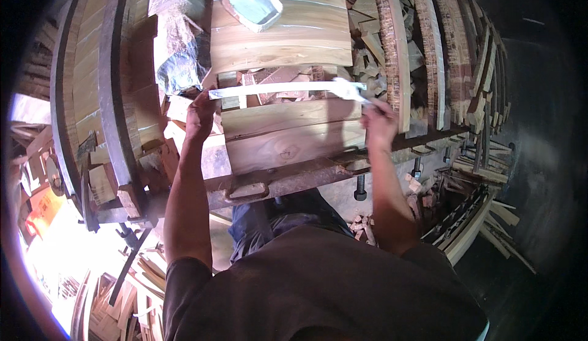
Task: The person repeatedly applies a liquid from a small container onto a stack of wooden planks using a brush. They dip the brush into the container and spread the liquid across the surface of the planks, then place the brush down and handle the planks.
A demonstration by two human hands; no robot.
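Currently | left fingers point(206, 100) grip pale strip point(275, 88) | right fingers point(372, 114) grip brush point(348, 90) | tub point(260, 27) on boards point(282, 50): whitish contents point(250, 1)

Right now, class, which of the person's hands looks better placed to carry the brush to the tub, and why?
Probably the right hand, which grips the brush. The left hand looks nearer the tub, but is occupied holding the pale strip at its left end.
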